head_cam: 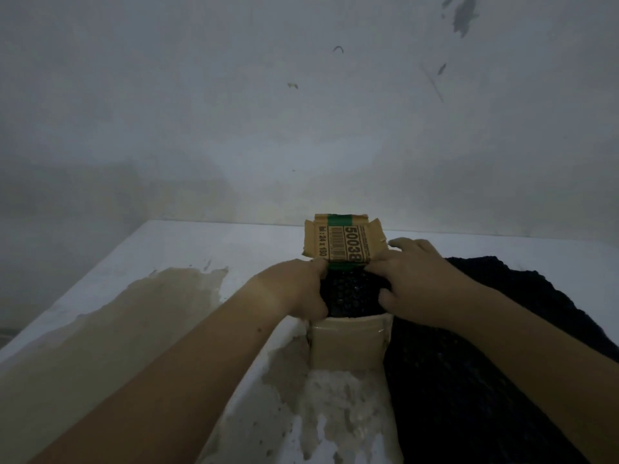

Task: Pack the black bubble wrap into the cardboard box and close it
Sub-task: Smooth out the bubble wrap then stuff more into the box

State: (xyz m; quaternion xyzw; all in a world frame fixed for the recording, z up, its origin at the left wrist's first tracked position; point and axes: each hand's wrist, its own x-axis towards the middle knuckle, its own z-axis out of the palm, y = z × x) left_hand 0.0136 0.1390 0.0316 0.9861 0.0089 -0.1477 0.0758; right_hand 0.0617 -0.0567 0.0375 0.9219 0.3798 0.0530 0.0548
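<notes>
**Tucking the wrap down before the lid comes over**

We have both hands at the box (348, 343), which sits on the table (187, 249) with its printed far flap (343, 241) standing up at 12 o'clock. A wad of wrap (351, 293) fills the open mouth, dark and bubbled, bulging about level with the rim as far as we can judge. Our left hand (301, 289) presses on it from 9 o'clock, fingers curled together against the wad near the foot of the flap. Our right hand (412, 283) comes in from 3 o'clock, fingers spread, thumb on the wrap and fingertips at the flap's right edge. Whether either hand actually pinches the flap, we cannot tell.

A large loose part of the wrap (502, 363) spreads over the table from 3 to 5 o'clock of the box, under our right forearm, so the packing looks only part done.

To do this well, we should push the wad straight down and into the corners, not just the middle, then feed the loose part in by small folds. We should steady the box with one hand, since it may slide or tip, and fold the flap over only once nothing rises above the rim.
</notes>
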